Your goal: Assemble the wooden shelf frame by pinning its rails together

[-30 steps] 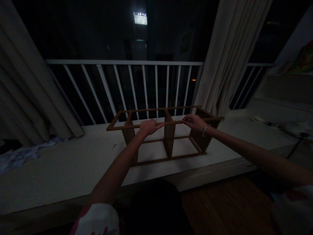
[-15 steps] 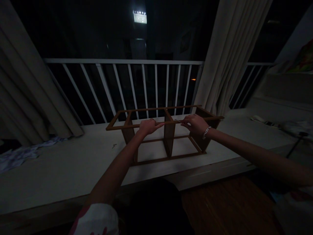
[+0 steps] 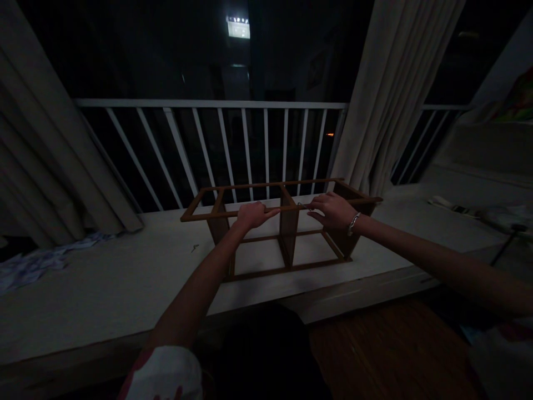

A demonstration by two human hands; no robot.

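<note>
A brown wooden shelf frame [image 3: 287, 233] with upright dividers stands on a pale raised platform [image 3: 125, 278] in a dim room. My left hand [image 3: 252, 214] lies on the frame's front top rail, just left of the middle divider, fingers curled over the rail. My right hand [image 3: 333, 210], with a bracelet at the wrist, rests on the same rail to the right of that divider. Its fingers pinch something small and thin at the rail that I cannot make out.
A white railing [image 3: 216, 144] runs behind the frame, with dark outside. Curtains hang at left [image 3: 45, 150] and right [image 3: 391, 94]. Crumpled paper [image 3: 37, 261] lies far left. Small items [image 3: 458, 208] lie on the platform at right. Dark wood floor [image 3: 387, 350] is below.
My right hand has slid slightly along the rail toward the middle divider. My left hand and the frame have stayed put.
</note>
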